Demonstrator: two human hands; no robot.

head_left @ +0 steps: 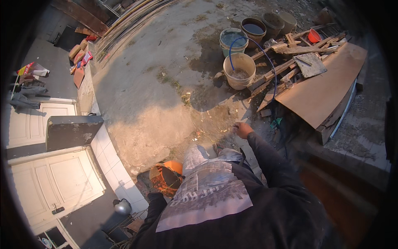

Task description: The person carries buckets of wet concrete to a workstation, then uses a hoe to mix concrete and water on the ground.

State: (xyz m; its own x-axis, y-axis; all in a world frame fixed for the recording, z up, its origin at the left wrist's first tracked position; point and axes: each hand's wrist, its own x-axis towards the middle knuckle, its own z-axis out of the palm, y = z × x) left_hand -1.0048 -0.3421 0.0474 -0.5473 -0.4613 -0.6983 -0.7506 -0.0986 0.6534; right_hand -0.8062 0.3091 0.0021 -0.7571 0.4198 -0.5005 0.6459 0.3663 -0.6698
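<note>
Right hand (242, 130) hangs right of orange bucket (175, 166).

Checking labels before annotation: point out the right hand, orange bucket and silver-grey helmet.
Right hand (242, 129): head view, middle of the hand.
Orange bucket (174, 166): head view, bright orange wall near the rim.
Silver-grey helmet (122, 206): head view, middle of the shell.

Rough, raw timber scraps (290, 50) and a smooth, matt wooden sheet (327, 85) contrast with dull, grimy plastic buckets (239, 84), a slick blue plastic hose (273, 70) and a smooth red plastic bowl (314, 36). Gritty, matt ground (149, 139) meets smooth white tiles (108, 159); a silvery helmet (122, 206) gleams, an orange plastic bucket (175, 166) looks mottled, and a matt dark cloth shirt (282, 216) bears a flat-looking print.
</note>
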